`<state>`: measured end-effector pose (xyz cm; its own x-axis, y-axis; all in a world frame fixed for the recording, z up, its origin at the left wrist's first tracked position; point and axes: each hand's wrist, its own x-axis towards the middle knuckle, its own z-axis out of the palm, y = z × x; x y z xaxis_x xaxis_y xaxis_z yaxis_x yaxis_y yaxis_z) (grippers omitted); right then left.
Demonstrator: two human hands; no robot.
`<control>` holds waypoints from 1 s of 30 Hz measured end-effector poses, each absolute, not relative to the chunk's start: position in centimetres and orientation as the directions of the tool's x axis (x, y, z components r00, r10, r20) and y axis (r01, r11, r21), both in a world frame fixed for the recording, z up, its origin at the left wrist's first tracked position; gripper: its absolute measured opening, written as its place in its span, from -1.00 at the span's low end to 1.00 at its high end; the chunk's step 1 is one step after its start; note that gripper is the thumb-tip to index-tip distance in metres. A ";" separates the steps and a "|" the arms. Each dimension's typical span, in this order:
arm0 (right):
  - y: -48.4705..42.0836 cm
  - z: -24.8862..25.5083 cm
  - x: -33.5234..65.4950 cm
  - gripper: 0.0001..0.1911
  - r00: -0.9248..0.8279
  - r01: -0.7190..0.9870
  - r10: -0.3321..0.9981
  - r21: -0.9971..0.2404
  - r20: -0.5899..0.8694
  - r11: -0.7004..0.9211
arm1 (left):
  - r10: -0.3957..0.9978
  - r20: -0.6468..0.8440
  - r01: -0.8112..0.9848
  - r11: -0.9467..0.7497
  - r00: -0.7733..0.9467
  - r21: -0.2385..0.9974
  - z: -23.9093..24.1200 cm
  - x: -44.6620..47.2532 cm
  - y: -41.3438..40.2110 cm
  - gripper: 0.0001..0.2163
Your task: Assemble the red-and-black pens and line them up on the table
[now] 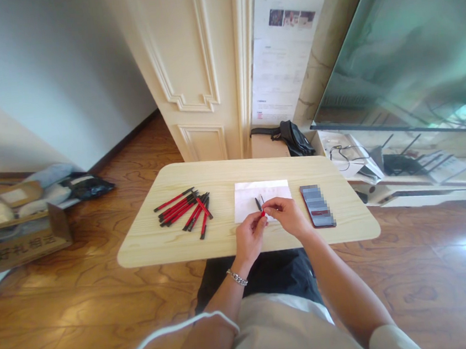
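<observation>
My left hand [250,237] pinches a small red pen piece [263,214], most of it hidden by the fingers. Close against it, the fingertips of my right hand [285,213] are pressed together; what they hold is too small to make out. Just beyond the fingers a short black pen part [258,203] shows over a white sheet of paper [241,194], and a thin dark sliver sticks up beside it. To the left lies a loose pile of red pens with black ends [182,206]. Right of the paper is a phone [318,207] with its screen lit.
The pale wooden table [149,244] has rounded corners. Behind it stand a cream panelled door [188,62] and a black bag [293,137] on a box. A cardboard box [23,241] sits on the floor at left. A white cable [162,332] crosses my left arm.
</observation>
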<state>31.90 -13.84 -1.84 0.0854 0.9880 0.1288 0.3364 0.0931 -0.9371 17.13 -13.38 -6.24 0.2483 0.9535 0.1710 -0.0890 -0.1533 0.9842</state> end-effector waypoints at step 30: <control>-8.1 -4.3 32.9 -0.83 0.273 0.862 0.961 -0.430 -0.048 -0.266 | 0.974 0.158 -0.240 -0.116 0.162 0.964 -5.9 17.3 -13.6 -0.69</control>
